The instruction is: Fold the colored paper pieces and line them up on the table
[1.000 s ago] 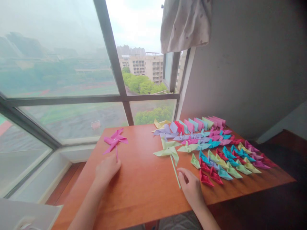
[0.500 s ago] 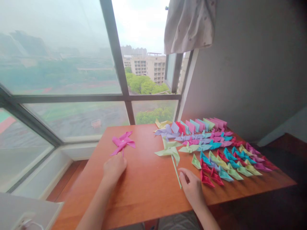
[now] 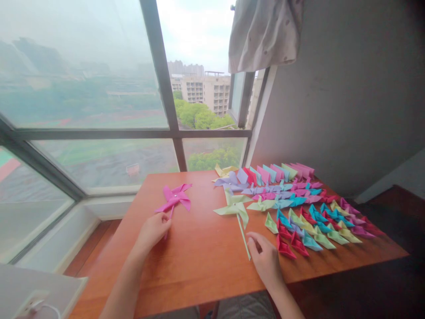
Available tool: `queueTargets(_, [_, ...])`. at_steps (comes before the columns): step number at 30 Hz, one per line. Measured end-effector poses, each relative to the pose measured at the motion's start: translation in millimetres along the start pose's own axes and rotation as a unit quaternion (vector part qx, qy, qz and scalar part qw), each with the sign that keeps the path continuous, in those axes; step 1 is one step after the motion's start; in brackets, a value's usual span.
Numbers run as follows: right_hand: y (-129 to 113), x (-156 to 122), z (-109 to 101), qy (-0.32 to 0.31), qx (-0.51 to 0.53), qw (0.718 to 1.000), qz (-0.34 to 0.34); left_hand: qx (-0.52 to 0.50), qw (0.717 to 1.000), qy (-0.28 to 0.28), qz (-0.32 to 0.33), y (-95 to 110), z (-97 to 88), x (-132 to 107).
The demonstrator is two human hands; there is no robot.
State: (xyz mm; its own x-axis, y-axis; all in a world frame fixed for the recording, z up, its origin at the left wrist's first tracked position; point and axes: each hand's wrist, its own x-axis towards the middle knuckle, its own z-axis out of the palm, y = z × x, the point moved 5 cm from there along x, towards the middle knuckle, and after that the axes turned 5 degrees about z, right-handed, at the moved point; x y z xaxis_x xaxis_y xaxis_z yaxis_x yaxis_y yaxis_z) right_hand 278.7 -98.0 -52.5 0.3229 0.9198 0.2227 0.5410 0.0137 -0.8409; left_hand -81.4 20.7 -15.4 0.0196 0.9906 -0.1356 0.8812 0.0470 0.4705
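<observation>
My left hand (image 3: 152, 231) is closed round the thin stick of a magenta paper pinwheel (image 3: 175, 197), just below its blades, at the left of the wooden table (image 3: 199, 266). Part of that stick is hidden by my fingers. My right hand (image 3: 265, 259) rests on the tabletop with its fingers curled and nothing visible in them. Beside its fingertips lies the stick of a pale green pinwheel (image 3: 234, 209), whose blades point toward the far side. Whether the fingertips touch this stick I cannot tell.
Several folded paper boats (image 3: 312, 226) fill the table's right side. Behind them lie rows of paper cranes (image 3: 285, 195), a lavender pinwheel (image 3: 229, 182), a yellow one (image 3: 226, 171) and a row of folded paper pieces (image 3: 275, 173). Windows (image 3: 99, 168) border the far side.
The magenta pinwheel has shifted slightly right and turned, and more of its stick shows. My left hand has changed its hold, moving a little left. The right hand stays nearly where it was.
</observation>
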Motion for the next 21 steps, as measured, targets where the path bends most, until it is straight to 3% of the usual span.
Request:
queueTargets(6, [2, 1, -1, -0.005, 0.032, 0.999, 0.029, -0.183, 0.982, -0.001, 0.049, 11, 19.3, -7])
queueTargets(11, [4, 10, 5, -0.031, 0.127, 0.986, 0.103, -0.398, 0.912, -0.022, 0.097, 53, 47.5, -27])
queueTargets(17, [-31, 45, 13, -0.028, 0.240, 0.964, 0.115, -0.493, 0.850, -0.093, 0.162, 102, 86.7, -65])
queueTargets(21, [-56, 64, 16, -0.055, 0.310, 0.942, 0.119, -0.497, 0.842, -0.116, 0.175, 113, 102.2, -82])
